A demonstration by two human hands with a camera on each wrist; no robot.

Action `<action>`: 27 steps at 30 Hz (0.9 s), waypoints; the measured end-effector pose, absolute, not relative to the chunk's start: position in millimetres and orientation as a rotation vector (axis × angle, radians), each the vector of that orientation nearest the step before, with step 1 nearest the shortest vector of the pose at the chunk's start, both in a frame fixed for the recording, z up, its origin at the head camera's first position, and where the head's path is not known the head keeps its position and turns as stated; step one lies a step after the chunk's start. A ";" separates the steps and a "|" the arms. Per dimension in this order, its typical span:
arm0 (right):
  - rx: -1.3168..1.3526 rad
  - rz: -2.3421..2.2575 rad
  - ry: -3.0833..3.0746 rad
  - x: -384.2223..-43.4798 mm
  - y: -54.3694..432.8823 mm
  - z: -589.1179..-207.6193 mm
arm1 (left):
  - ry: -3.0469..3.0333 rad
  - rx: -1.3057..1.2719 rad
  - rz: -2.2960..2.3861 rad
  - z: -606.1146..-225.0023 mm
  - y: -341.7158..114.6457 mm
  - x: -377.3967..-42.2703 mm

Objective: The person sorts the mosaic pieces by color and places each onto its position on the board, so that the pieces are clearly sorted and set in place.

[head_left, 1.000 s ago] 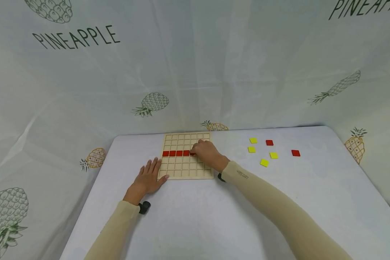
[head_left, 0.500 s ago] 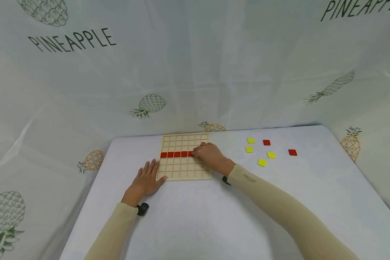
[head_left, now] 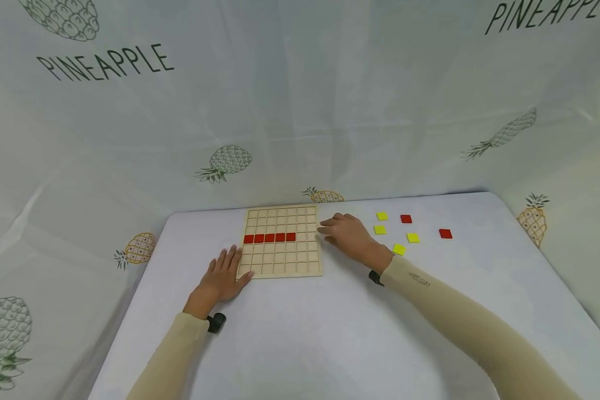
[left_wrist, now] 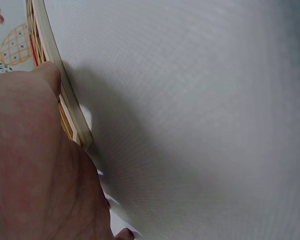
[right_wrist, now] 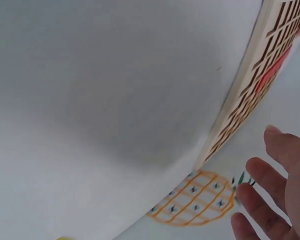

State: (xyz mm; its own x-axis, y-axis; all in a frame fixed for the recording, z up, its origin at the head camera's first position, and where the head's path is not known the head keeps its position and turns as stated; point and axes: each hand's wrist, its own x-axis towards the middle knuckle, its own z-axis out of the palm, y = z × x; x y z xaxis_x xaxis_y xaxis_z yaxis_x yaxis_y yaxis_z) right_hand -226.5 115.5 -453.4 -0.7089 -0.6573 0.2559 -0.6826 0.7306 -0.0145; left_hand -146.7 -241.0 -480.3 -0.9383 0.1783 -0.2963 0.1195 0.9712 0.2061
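Grid board lies flat along the far edge of the worktop, nearer to its far left corner than to its far right one. Five red tiles sit side by side in one row of the board, about midway between its near and far edges; the row begins at the board's left edge and stops short of the right edge, with bare cells beyond the last tile.

The left hand rests around the board's near left corner, fingers straight and slightly spread beside the left edge, thumb against the near edge; its grip is relaxed, nothing clasped. The right hand is just beside the board's right edge, fingertips toward it. Its grip is loose: the right wrist view shows the thumb and gently bent fingers apart, holding nothing.

Toward the worktop's far right corner, four yellow tiles lie scattered with two loose red tiles, one of these near the far edge, the other farthest right of the group. The nearest yellow tile is just beside the right sleeve. A black device shows at the left wrist, below the cuff of the left sleeve. Behind the worktop's far edge hangs a pale cloth printed with pineapples and the word PINEAPPLE.
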 end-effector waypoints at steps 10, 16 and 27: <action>1.001 0.159 -2.668 -223.7 159.5 -453.6 | 2.821 0.239 0.290 -488.9 -249.0 -148.2; 0.974 0.182 -2.627 -224.8 187.4 -460.1 | 2.829 0.241 0.263 -493.3 -249.4 -149.9; 0.897 0.192 -2.665 -223.2 231.0 -461.1 | 2.845 0.250 0.283 -498.6 -251.1 -152.2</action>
State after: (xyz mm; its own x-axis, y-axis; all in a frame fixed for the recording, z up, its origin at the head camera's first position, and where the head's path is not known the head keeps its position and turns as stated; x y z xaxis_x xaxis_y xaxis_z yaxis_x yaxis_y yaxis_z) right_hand -223.2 231.0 -461.1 -0.7509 -0.5648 0.3422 -0.6079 0.7936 -0.0243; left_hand -152.2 -251.1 -498.6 -0.9484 0.1961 -0.2493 0.1431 0.9660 0.2154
